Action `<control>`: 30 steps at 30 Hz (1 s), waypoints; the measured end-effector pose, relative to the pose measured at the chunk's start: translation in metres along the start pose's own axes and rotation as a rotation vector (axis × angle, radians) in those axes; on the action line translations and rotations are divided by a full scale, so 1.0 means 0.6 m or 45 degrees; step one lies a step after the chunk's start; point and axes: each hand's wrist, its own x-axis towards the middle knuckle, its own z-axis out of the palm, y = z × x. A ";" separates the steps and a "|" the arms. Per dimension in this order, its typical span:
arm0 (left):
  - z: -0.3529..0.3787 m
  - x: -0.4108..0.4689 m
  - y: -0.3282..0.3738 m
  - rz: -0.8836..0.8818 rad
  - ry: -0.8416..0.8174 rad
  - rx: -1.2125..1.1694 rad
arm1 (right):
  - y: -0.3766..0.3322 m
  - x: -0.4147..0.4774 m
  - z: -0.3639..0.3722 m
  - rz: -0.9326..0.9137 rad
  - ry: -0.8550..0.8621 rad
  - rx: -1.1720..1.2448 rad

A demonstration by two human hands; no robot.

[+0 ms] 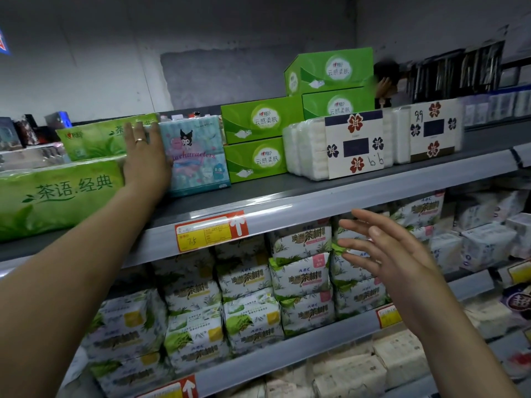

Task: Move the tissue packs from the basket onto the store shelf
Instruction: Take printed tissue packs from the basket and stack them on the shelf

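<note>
My left hand (145, 156) reaches up to the top shelf (316, 193) with straight fingers. It presses against the left side of a blue cartoon-print tissue pack (198, 156), which stands between green tissue packs. A large green pack (57, 193) lies at the shelf's left front, with another green pack (94, 139) behind it. My right hand (382, 251) hovers lower, in front of the shelf edge, fingers spread and holding nothing. The basket is out of view.
Green tissue boxes (258, 139) are stacked to the right of the blue pack, then white cotton pad packs (339, 147) with flower labels. The lower shelves hold several white-and-green pad packs (298, 280). A red and yellow price tag (209, 231) sits on the shelf rail.
</note>
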 end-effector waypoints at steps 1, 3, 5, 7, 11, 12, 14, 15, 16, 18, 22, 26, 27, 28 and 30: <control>-0.001 -0.003 0.001 0.065 0.040 0.043 | 0.001 0.000 0.001 0.006 -0.002 0.001; -0.006 -0.009 0.000 0.201 0.118 0.109 | 0.003 0.001 0.002 0.014 -0.008 0.012; -0.010 -0.012 -0.001 0.230 0.117 0.151 | 0.005 0.003 0.005 0.017 -0.020 0.022; -0.010 -0.018 0.001 0.198 0.028 0.156 | 0.007 0.006 0.009 0.020 -0.037 0.033; -0.008 -0.020 -0.004 0.205 -0.071 0.127 | 0.011 0.010 0.013 0.034 -0.065 0.040; -0.008 -0.019 -0.006 0.201 -0.095 0.126 | 0.011 0.011 0.015 0.040 -0.071 0.043; -0.011 -0.018 -0.008 0.177 -0.156 0.105 | 0.010 0.013 0.018 0.047 -0.086 0.049; -0.012 -0.018 -0.007 0.172 -0.195 0.090 | 0.010 0.014 0.019 0.049 -0.087 0.050; -0.015 -0.018 -0.006 0.167 -0.229 0.081 | 0.008 0.015 0.021 0.051 -0.095 0.050; -0.023 -0.024 -0.004 0.153 -0.270 0.036 | 0.004 0.017 0.025 0.050 -0.121 0.048; -0.054 -0.064 -0.008 0.118 -0.236 -0.176 | -0.005 0.025 0.031 0.038 -0.182 0.058; -0.092 -0.144 -0.016 0.062 -0.102 -0.318 | -0.006 0.028 0.041 -0.007 -0.197 0.022; -0.101 -0.170 -0.016 0.031 -0.052 -0.369 | -0.005 0.027 0.044 -0.022 -0.202 -0.010; -0.109 -0.196 -0.016 0.004 -0.001 -0.414 | -0.004 0.026 0.047 -0.029 -0.209 -0.026; -0.126 -0.248 -0.012 -0.049 0.083 -0.514 | 0.000 0.026 0.053 -0.033 -0.213 -0.021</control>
